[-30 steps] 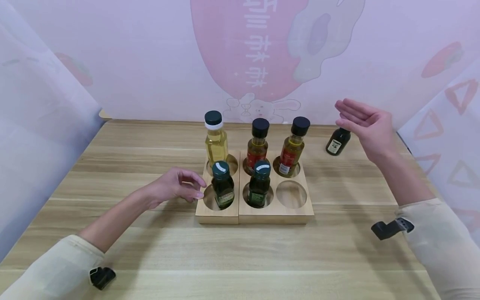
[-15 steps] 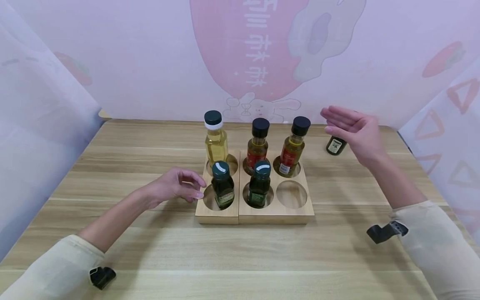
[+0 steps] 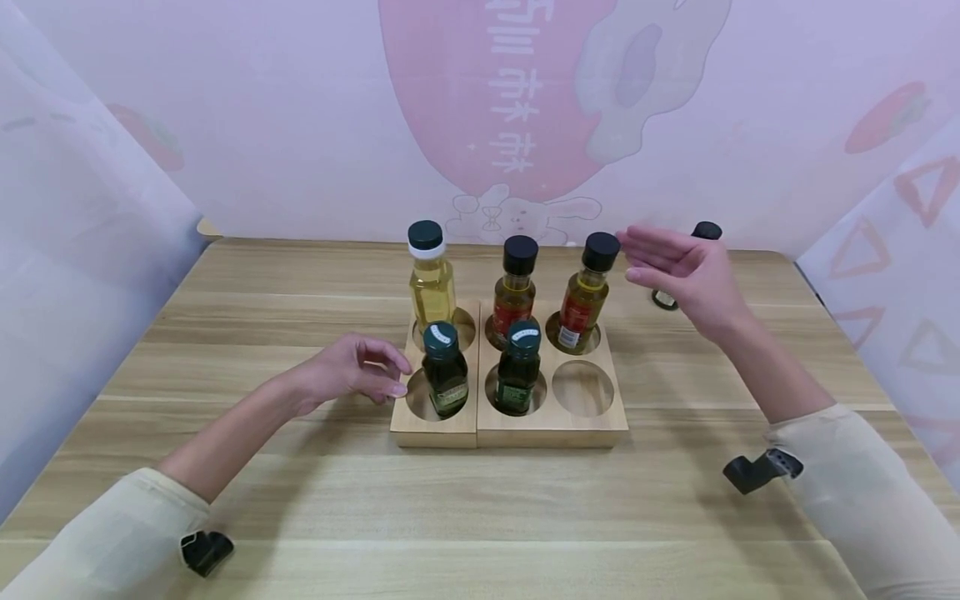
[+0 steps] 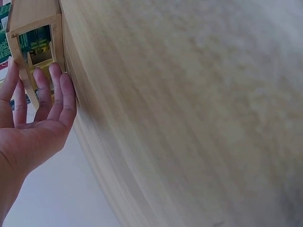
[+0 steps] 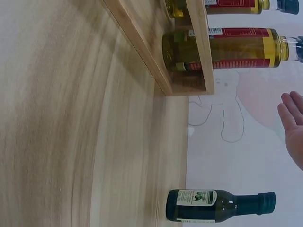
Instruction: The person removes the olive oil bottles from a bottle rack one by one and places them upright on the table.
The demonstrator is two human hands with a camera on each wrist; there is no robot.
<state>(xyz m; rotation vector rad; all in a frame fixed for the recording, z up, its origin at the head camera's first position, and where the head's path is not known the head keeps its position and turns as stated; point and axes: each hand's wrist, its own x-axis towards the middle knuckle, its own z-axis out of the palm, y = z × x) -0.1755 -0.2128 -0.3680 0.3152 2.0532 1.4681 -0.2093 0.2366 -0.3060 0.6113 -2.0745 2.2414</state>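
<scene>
My left hand [image 3: 348, 377] is at the left side of a wooden bottle rack [image 3: 547, 437], its fingers loosely bent with the tips at the rack's edge; the left wrist view shows them against its end. Raised beyond the rack's right side, my right hand [image 3: 686, 275] holds nothing, fingers straight and together, fingertips near the black cap of a red-labelled oil bottle [image 3: 580, 312]. Behind this hand, partly hidden, stands a dark bottle [image 5: 227, 205] with a pale label. The rack also holds a pale yellow oil bottle [image 3: 432, 287], another red-labelled bottle [image 3: 513, 308] and two dark green bottles [image 3: 447, 383].
The rack's front right round slot [image 3: 583, 389] has no bottle in it. A wooden table [image 3: 480, 517] lies under everything. At its far edge rises a printed pink and white backdrop [image 3: 300, 125].
My right hand has moved left and somewhat toward me, from in front of the lone dark bottle to near the rack's back right bottle. My left hand and the rack stay put.
</scene>
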